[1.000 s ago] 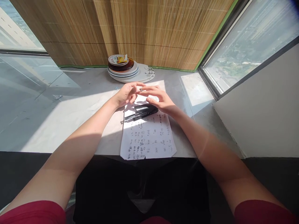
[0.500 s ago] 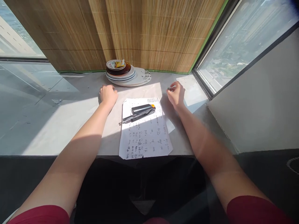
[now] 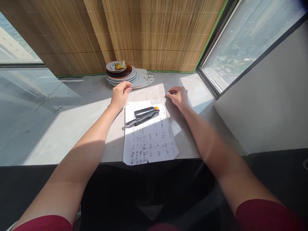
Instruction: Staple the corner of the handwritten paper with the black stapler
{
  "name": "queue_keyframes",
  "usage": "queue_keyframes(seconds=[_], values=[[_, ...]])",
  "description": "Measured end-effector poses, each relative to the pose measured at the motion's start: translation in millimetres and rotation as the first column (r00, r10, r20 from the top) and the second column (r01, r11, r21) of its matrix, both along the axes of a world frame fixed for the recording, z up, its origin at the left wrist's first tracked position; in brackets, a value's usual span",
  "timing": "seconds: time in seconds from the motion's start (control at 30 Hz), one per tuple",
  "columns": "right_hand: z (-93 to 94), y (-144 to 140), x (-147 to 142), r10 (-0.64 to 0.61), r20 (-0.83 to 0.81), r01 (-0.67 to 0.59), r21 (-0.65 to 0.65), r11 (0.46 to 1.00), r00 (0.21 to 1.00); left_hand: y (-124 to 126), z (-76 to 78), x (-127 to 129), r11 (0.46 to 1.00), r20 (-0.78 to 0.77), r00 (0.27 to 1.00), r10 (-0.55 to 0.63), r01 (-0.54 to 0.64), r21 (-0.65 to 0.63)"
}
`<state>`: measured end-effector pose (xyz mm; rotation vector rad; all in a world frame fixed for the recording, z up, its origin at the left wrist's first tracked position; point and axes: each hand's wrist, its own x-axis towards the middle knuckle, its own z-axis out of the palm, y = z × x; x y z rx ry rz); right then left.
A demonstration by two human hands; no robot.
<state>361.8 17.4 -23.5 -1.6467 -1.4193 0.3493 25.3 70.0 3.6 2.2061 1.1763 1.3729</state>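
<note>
A sheet of paper [image 3: 150, 141] covered in handwriting lies on the grey ledge [image 3: 79, 112] in front of me. On its upper part rests a black stapler [image 3: 144, 115] with an orange tip, swung open. My left hand [image 3: 119, 95] rests on the ledge just left of the paper's top corner, fingers loosely bent toward the plates, holding nothing. My right hand [image 3: 179, 97] rests to the right of the paper's top edge. Its fingertips pinch a small silvery piece [image 3: 168, 93], too small to identify.
A stack of plates [image 3: 128, 77] stands at the back of the ledge against a bamboo blind [image 3: 144, 35], the top plate carrying a small yellow packet. Windows flank the blind. A grey wall [image 3: 264, 106] closes the right side.
My hands were together above the stapler; they have parted. The right hand carried the small piece to the right of the paper. The left hand went left, then reached toward the plates.
</note>
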Motion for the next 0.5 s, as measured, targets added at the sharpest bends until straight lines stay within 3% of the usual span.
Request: queue_keyframes(seconds=[0.13, 0.37, 0.5], values=[[-3.2, 2.3, 2.3, -0.024, 0.027, 0.024, -0.005, 1.0, 0.999, -8.6, 1.5, 6.5, 0.992, 0.061, 0.993, -0.105, 0.109, -0.065], [-10.3, 8.9, 9.5, -0.05, 0.11, 0.057, -0.057, 0.997, 0.993, -8.9, -2.8, 8.3, 0.969, 0.256, 0.956, -0.143, 0.188, -0.161], [-3.4, 7.1, 4.9, -0.068, 0.083, 0.064, 0.045, 0.997, 0.994, -9.4, -2.7, 12.5, 0.942, 0.376, 0.91, -0.174, 0.265, -0.206]])
